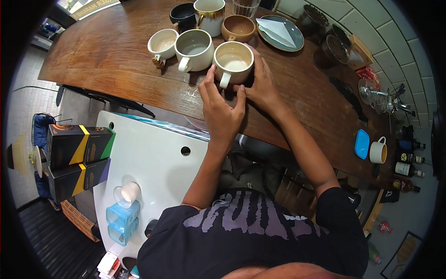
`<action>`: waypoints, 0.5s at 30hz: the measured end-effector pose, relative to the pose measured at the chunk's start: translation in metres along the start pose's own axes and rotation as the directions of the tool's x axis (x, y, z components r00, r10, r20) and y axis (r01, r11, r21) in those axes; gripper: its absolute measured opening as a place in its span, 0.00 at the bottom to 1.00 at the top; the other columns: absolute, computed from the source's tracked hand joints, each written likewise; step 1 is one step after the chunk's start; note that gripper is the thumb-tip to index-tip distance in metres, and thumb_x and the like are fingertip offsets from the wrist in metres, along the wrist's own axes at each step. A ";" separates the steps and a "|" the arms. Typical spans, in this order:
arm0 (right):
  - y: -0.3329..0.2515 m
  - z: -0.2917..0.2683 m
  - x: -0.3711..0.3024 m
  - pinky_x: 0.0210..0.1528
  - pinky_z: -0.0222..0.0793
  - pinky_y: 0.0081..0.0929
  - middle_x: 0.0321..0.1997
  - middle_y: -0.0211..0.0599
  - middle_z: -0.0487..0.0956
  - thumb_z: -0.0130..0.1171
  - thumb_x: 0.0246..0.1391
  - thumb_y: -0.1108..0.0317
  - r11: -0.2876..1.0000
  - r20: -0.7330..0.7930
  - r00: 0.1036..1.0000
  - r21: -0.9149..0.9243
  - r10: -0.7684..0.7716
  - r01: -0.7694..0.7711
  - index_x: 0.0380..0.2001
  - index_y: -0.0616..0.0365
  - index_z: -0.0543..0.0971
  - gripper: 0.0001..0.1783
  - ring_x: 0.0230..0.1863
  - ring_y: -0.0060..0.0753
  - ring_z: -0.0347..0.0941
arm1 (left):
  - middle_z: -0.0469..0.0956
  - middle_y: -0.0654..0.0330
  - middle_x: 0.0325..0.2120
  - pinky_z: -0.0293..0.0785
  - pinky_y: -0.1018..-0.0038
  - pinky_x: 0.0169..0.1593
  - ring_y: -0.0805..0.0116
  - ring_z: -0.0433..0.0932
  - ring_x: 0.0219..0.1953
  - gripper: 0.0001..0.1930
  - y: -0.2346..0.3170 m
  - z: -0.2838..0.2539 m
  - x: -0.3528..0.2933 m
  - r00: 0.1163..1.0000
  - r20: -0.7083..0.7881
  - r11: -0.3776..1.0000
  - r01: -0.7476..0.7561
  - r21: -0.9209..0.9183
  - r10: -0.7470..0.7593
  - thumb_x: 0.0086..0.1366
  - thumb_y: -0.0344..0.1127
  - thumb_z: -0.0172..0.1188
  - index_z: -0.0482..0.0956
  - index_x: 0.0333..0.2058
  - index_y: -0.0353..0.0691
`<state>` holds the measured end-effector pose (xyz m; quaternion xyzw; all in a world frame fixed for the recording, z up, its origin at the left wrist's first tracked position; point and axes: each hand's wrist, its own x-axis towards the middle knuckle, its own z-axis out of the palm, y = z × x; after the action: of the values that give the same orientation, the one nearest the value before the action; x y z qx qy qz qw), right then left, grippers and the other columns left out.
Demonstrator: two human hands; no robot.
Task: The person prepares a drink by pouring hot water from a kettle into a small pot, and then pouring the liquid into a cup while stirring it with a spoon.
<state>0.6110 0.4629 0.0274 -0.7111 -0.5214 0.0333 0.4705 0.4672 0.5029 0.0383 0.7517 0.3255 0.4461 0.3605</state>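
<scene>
Both my hands are around a cream mug (233, 63) that stands near the front edge of the wooden counter. The fingers of my left hand (220, 104) press its left side, with the thumb stretched toward the handle. My right hand (264, 90) wraps its right side, fingers partly hidden behind it. The mug's handle points toward me, and its inside looks pale beige. Just left of it stand a larger white mug (194, 46) with a grey inside and a small white cup (162, 44) with a brown-gold handle. Behind are a brown cup (238, 29), a gold-marked white mug (210, 17) and a black mug (183, 17).
A grey plate (296, 41) carries a folded white napkin (277, 31). Dark containers (331, 51) line the tiled wall. Rightward are a blue lid (362, 143), a yellow-lined cup (378, 151) and bottles (409, 169). At left, a white table (158, 162) bears black boxes (69, 146) and a glass (127, 192).
</scene>
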 end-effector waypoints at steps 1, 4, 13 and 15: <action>0.002 -0.001 -0.001 0.69 0.67 0.47 0.65 0.51 0.75 0.80 0.36 0.67 1.000 -0.006 1.000 -0.002 0.005 -0.005 0.72 0.53 0.62 0.58 0.69 0.59 0.69 | 0.69 0.40 0.58 0.72 0.53 0.62 0.39 0.73 0.61 0.36 0.001 0.000 0.000 1.000 -0.003 1.000 0.002 -0.001 -0.002 0.66 0.35 0.70 0.64 0.68 0.33; 0.006 -0.006 -0.002 0.69 0.68 0.46 0.65 0.52 0.75 0.81 0.34 0.66 1.000 0.005 1.000 -0.025 -0.016 0.016 0.71 0.54 0.63 0.58 0.69 0.59 0.70 | 0.70 0.42 0.56 0.72 0.54 0.62 0.41 0.74 0.60 0.33 -0.005 0.003 -0.001 0.999 -0.020 0.998 0.032 -0.063 -0.033 0.66 0.35 0.70 0.66 0.65 0.33; 0.001 -0.031 -0.013 0.67 0.72 0.40 0.60 0.47 0.81 0.82 0.33 0.65 0.969 0.027 0.999 0.245 -0.039 0.031 0.65 0.56 0.69 0.52 0.65 0.45 0.78 | 0.72 0.49 0.59 0.69 0.57 0.67 0.50 0.72 0.64 0.23 -0.012 -0.002 -0.016 0.959 -0.099 0.961 -0.271 -0.061 0.265 0.63 0.37 0.73 0.83 0.57 0.39; -0.011 -0.037 -0.023 0.66 0.73 0.39 0.59 0.46 0.82 0.82 0.31 0.66 0.921 0.013 1.000 0.388 0.018 -0.021 0.64 0.58 0.69 0.52 0.65 0.40 0.77 | 0.66 0.46 0.65 0.63 0.50 0.71 0.45 0.66 0.70 0.28 -0.011 -0.009 -0.015 0.877 -0.099 0.870 -0.479 -0.117 0.469 0.65 0.47 0.72 0.81 0.59 0.39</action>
<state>0.6121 0.4218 0.0451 -0.6088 -0.4995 0.1439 0.5993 0.4511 0.4987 0.0254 0.7663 0.1115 0.5674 0.2801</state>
